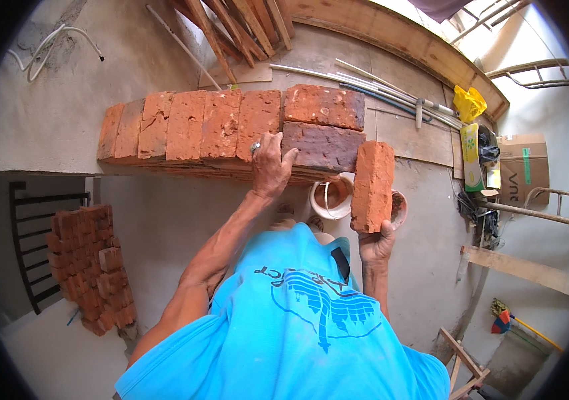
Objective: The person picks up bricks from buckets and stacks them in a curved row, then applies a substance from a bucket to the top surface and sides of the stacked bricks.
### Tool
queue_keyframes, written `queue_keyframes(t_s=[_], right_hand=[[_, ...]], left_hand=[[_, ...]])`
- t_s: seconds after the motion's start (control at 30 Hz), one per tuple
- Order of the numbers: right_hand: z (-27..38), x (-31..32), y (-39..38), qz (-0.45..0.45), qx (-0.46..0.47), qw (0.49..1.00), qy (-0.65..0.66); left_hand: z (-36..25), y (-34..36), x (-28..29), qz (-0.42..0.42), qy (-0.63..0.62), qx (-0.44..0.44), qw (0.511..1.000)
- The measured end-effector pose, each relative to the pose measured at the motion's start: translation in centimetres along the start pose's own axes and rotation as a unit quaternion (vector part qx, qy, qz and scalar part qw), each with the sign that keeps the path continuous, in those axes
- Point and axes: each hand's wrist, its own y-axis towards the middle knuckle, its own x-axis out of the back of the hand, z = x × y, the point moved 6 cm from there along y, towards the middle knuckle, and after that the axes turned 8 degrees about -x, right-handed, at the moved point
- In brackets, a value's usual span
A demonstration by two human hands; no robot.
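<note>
My right hand [376, 243] grips an orange-red brick [374, 183] by its near end, holding it up beside the right end of a brick wall. My left hand [272, 165], a ring on one finger, rests on the wall's top course where an upright row of red bricks [203, 125] meets a dark, purplish brick [324, 147]. Its thumb is spread away from the fingers, against the dark brick's left end. Behind the dark brick lies another red brick [324, 107]. A white bucket [332, 198] stands below the wall, and a second round container [399, 208] is partly hidden by the held brick.
A stack of bricks [88, 267] stands at the lower left beside a black metal railing [34, 233]. Wooden planks [238, 30] and white pipes [378, 87] lie beyond the wall. At the right are a cardboard box [526, 167], a yellow bag [470, 103] and a broom [503, 321].
</note>
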Motion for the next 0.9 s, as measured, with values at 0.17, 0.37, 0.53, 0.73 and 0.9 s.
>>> queue_keyframes(t_s=[0.17,0.37,0.53,0.73,0.9], right_hand=[[0.6,1.9,0.4,-0.020,0.016,0.999,0.044],[2.0,0.2,-0.5,0.025,-0.002,1.000,-0.012],[3.1,-5.4,-0.8,0.090,0.012,0.990,-0.105],[-0.2,-12.8,0.4,0.163,-0.020,0.968,-0.190],[-3.2,-16.6,2.5,0.184,-0.014,0.899,-0.397]], left_hand=[[0.1,-0.5,-0.4,-0.002,-0.009,0.009,1.000],[-3.9,-1.8,2.0,-0.038,-0.021,-0.013,0.999],[-9.7,-4.8,2.7,0.148,-0.342,0.157,0.915],[-11.8,-3.7,4.5,0.026,-0.521,0.192,0.832],[-6.2,-3.7,7.9,-0.051,-0.595,0.270,0.756]])
